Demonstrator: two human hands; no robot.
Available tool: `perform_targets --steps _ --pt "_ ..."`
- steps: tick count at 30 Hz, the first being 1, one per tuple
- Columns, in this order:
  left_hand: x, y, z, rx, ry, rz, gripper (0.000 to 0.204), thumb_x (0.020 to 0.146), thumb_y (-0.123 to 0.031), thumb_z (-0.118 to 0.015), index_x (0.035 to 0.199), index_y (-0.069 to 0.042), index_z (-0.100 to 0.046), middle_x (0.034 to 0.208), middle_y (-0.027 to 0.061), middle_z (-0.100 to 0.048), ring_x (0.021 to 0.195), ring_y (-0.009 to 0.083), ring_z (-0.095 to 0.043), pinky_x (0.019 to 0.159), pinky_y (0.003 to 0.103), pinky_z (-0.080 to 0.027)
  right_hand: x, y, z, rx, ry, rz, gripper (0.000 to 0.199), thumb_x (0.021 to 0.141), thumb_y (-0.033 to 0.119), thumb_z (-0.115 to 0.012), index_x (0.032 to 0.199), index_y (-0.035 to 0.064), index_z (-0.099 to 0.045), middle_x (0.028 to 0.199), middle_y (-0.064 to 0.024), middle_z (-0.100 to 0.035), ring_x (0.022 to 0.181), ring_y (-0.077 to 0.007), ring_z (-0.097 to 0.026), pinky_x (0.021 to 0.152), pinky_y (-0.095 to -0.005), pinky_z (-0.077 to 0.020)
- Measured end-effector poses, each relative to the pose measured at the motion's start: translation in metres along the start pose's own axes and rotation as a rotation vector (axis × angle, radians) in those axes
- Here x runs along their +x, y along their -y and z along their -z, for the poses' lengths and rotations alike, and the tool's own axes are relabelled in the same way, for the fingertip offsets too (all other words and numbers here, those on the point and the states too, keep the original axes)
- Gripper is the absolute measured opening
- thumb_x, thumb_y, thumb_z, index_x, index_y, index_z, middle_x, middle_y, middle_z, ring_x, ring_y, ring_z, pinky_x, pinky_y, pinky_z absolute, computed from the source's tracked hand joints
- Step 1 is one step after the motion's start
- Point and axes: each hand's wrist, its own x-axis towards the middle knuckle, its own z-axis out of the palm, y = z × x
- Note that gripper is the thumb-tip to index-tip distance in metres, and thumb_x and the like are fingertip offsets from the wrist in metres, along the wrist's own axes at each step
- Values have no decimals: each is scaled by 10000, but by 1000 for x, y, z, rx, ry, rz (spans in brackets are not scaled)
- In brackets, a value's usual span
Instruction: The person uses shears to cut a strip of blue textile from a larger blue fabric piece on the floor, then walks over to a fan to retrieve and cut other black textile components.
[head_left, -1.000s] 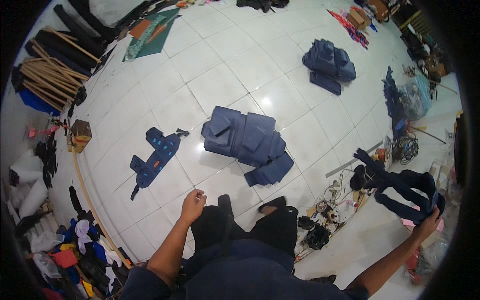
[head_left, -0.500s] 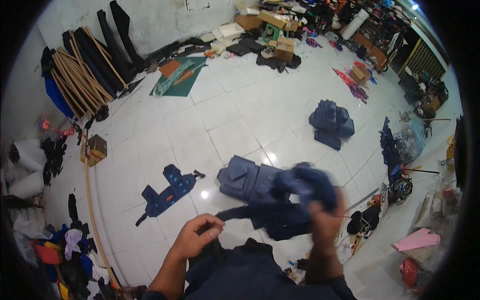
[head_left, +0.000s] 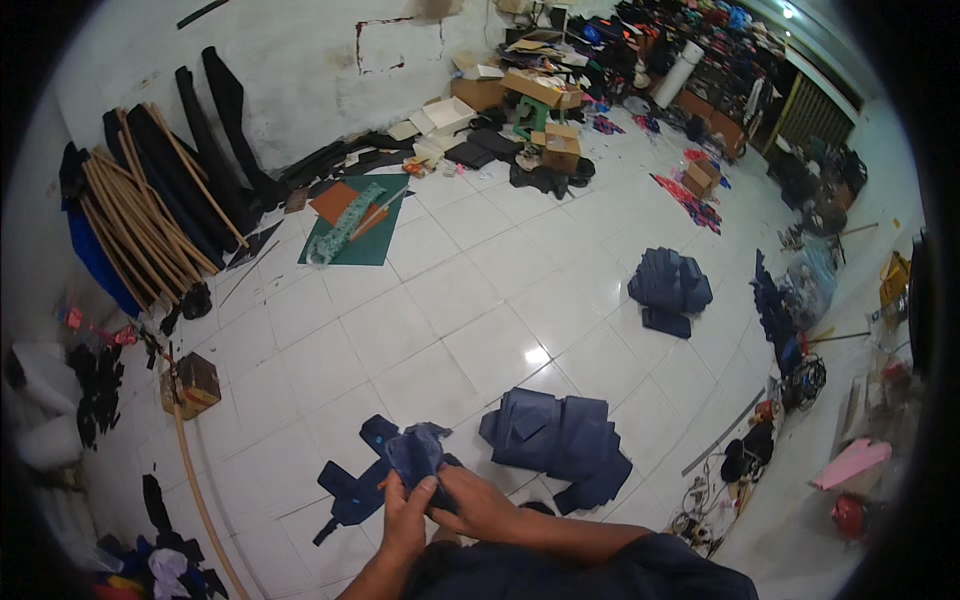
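Note:
Both hands meet low in the middle of the head view, around a folded or cupped piece of navy fabric [head_left: 414,452] with a paler, shiny inner face. My left hand [head_left: 404,512] grips its lower left edge, thumb on top. My right hand [head_left: 478,502] is closed on its lower right side. Partly hidden behind them, a flat navy cut piece [head_left: 350,497] with tabs and small blue marks lies on the tiles. To the right rests a pile of navy fabric pieces [head_left: 548,432], with further navy fabric [head_left: 597,476] at its lower right.
Another navy pile [head_left: 668,282] lies farther right on the floor. Far left, brown rods [head_left: 140,225] and dark rolls lean on the wall, near a green sheet [head_left: 365,240]. A long pole [head_left: 190,470] and a cardboard box [head_left: 192,388] stand at left. Scraps and cartons line the far wall.
My right hand has come left from above the pile to join my left hand on the fabric. The left no longer pinches a strap end. The view has tilted upward.

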Motion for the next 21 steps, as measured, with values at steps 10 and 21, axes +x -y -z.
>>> perform_targets --steps 10,21 --pt "96 -80 36 157 53 -128 500 834 5 -655 1261 -34 -397 1105 99 -587 916 149 -611 835 299 -507 118 3 12 -7 100 193 487 860 356 -719 1154 -5 -577 1127 -183 -558 1015 -357 -576 869 -402 -491" --pt "312 -75 57 480 245 -167 663 814 -71 -701 1384 3 -370 1107 118 -582 864 186 -596 732 300 -520 257 -195 30 557 143 -436 672 966 470 -577 1461 102 -311 975 -93 -636 882 -173 -591 803 -310 -478"
